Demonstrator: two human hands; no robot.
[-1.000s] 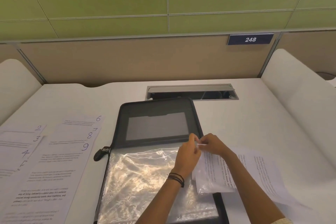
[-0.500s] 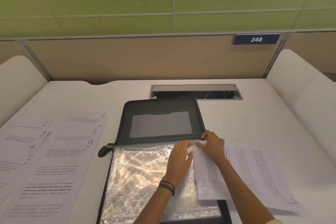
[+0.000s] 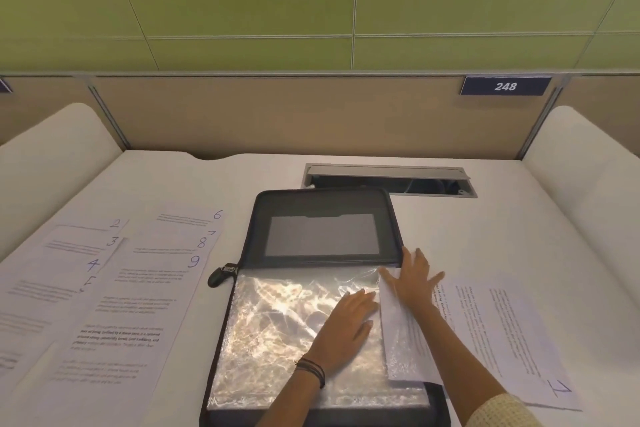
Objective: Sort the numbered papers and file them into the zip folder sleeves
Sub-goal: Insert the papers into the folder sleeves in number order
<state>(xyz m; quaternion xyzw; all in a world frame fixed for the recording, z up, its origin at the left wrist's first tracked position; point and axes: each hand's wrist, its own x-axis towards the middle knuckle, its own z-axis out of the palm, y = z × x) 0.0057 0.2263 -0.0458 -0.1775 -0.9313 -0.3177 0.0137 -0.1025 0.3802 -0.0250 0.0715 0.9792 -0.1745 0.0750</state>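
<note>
Zip folder (image 3: pixel 325 204) — numbered papers (image 3: pixel 138 291) alongside

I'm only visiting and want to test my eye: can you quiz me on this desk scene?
1. True or false: the left hand and the right hand both lie flat with fingers straight.
2. The blue sign reads: A) 248 B) 842 C) 124.
3. Fill in: seen from the person, the sheet marked 9 lies on the zip folder's ____ side.
Key: 1 true; 2 A; 3 left.
</note>
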